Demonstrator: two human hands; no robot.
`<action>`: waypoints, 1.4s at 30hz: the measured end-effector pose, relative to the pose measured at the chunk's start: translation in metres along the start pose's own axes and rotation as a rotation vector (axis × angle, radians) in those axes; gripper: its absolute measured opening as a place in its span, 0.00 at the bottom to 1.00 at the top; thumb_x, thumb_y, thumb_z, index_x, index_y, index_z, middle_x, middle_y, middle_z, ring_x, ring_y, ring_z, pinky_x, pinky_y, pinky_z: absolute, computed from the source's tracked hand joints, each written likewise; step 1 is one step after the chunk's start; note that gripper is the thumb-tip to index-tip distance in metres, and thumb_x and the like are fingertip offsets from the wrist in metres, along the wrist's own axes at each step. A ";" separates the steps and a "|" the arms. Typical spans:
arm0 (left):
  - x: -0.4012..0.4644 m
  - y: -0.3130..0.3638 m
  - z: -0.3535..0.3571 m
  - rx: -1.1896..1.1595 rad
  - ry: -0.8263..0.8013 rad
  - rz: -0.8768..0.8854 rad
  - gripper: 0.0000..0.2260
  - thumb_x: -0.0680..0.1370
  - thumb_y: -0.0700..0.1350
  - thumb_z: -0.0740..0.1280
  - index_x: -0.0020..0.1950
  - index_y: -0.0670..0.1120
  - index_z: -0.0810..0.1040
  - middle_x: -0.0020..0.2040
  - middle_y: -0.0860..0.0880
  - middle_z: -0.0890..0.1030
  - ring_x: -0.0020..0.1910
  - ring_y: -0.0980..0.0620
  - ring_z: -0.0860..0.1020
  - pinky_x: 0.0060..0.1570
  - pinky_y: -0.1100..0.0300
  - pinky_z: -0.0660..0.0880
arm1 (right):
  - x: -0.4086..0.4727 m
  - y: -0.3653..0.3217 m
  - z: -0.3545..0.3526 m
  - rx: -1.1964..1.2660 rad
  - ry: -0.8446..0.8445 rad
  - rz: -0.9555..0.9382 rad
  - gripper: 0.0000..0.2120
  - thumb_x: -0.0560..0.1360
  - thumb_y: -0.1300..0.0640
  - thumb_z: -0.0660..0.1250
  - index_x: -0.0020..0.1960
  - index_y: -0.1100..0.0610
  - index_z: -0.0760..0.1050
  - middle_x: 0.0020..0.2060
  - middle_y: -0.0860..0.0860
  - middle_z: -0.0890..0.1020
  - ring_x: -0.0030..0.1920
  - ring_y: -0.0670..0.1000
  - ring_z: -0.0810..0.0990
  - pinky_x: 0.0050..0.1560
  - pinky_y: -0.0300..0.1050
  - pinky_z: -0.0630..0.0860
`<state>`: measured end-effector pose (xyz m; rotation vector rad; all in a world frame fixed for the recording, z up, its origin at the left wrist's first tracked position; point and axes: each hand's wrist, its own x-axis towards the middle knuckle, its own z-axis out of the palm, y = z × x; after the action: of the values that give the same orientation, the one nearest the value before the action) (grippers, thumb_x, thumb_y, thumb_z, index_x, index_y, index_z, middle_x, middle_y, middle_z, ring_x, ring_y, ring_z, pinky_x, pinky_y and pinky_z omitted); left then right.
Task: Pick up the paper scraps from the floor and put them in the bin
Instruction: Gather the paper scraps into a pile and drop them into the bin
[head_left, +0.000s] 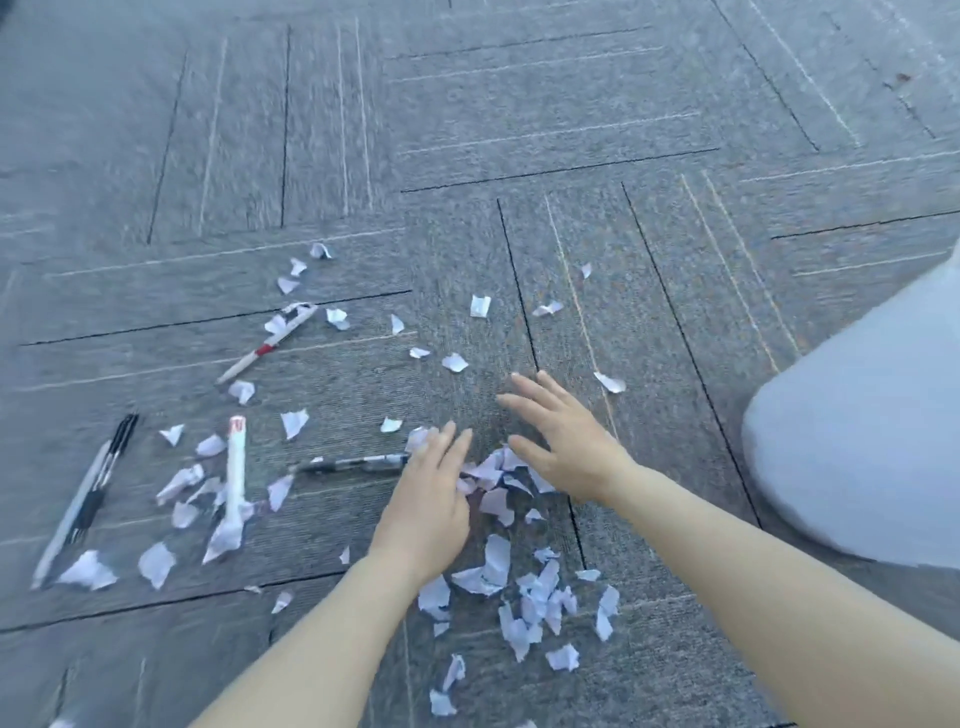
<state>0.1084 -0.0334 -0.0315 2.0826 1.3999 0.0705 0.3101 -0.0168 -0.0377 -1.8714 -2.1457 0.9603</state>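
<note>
Several white paper scraps lie scattered over the grey carpet. One cluster (493, 475) lies between my two hands, another cluster (524, 597) sits nearer to me, and loose pieces (454, 362) spread to the far side and the left. My left hand (428, 499) is flat, palm down, fingers together, at the left edge of the middle cluster. My right hand (563, 441) hovers with fingers spread just right of that cluster. Neither hand holds anything. No bin is in view.
Pens lie among the scraps: a black pen (353, 463) just left of my left hand, a white pen (236, 467), a white and red pen (267, 343), and a bundle of pens (85, 499) at far left. A pale grey knee (862, 441) fills the right side.
</note>
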 end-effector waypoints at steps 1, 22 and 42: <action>-0.001 -0.002 0.003 -0.013 0.014 0.030 0.26 0.80 0.38 0.52 0.78 0.45 0.50 0.77 0.52 0.49 0.76 0.55 0.44 0.73 0.63 0.40 | 0.000 0.002 0.006 -0.002 0.003 -0.052 0.24 0.80 0.46 0.58 0.75 0.47 0.61 0.78 0.44 0.53 0.78 0.48 0.42 0.76 0.54 0.45; -0.153 -0.039 0.059 0.338 -0.091 0.013 0.54 0.64 0.77 0.56 0.78 0.43 0.47 0.78 0.42 0.47 0.77 0.44 0.46 0.71 0.45 0.48 | -0.121 0.000 0.087 -0.431 -0.037 -0.350 0.51 0.69 0.24 0.55 0.79 0.56 0.48 0.78 0.59 0.48 0.78 0.60 0.45 0.75 0.57 0.48; -0.065 -0.022 0.064 0.470 0.316 0.475 0.12 0.81 0.47 0.54 0.41 0.45 0.69 0.34 0.47 0.73 0.33 0.46 0.71 0.33 0.53 0.67 | -0.083 -0.020 0.085 -0.436 0.181 -0.556 0.07 0.76 0.58 0.61 0.43 0.55 0.63 0.32 0.51 0.73 0.28 0.53 0.72 0.20 0.45 0.66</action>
<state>0.0856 -0.1126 -0.0756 2.8709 1.1334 0.3000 0.2695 -0.1261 -0.0689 -1.2843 -2.6792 0.2161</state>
